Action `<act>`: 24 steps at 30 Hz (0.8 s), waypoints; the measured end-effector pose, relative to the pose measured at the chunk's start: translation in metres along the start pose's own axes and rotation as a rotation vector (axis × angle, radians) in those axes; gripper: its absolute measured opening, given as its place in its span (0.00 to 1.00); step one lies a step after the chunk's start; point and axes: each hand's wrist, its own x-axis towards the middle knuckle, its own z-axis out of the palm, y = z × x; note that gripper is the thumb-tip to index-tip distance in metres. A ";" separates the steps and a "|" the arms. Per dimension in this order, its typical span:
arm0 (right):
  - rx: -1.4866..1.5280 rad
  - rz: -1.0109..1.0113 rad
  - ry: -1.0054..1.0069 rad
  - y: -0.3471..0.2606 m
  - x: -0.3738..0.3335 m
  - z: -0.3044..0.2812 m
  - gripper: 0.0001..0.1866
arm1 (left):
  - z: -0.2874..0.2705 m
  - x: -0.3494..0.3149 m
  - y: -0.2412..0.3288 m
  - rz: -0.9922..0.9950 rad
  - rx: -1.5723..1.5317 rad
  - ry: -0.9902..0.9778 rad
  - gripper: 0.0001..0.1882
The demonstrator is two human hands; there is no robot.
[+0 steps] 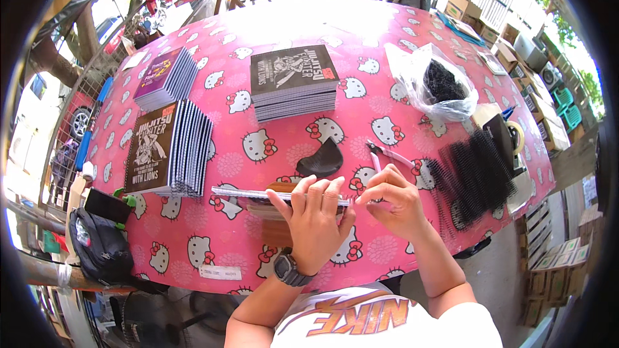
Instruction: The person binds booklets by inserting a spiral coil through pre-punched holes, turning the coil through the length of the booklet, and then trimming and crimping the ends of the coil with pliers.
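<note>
One notebook (pixel 248 194) parallels the bench's (pixel 174 225) near edge, your left grip (pixel 314 216) clamping it, your right grip (pixel 393 194) pinched beside its right end.

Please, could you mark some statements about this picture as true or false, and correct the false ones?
1. The left hand touches a notebook. True.
2. Both of the person's wrists are bare. False: a dark watch is on the left wrist.
3. The plastic bag has something black inside. True.
4. All the stacked notebooks have the same cover. False: one stack shows a purple cover.
5. The pliers lie on the table, beyond the right hand. True.
</note>
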 end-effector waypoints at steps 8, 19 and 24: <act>0.054 -0.041 -0.013 0.005 0.000 0.001 0.14 | 0.003 -0.001 0.001 0.007 -0.010 0.015 0.22; 0.059 0.011 -0.244 0.001 0.006 -0.005 0.13 | 0.001 -0.002 -0.004 0.003 -0.042 0.000 0.26; -0.149 0.070 -0.237 -0.018 0.004 -0.006 0.20 | -0.021 0.002 -0.009 0.008 -0.192 -0.082 0.24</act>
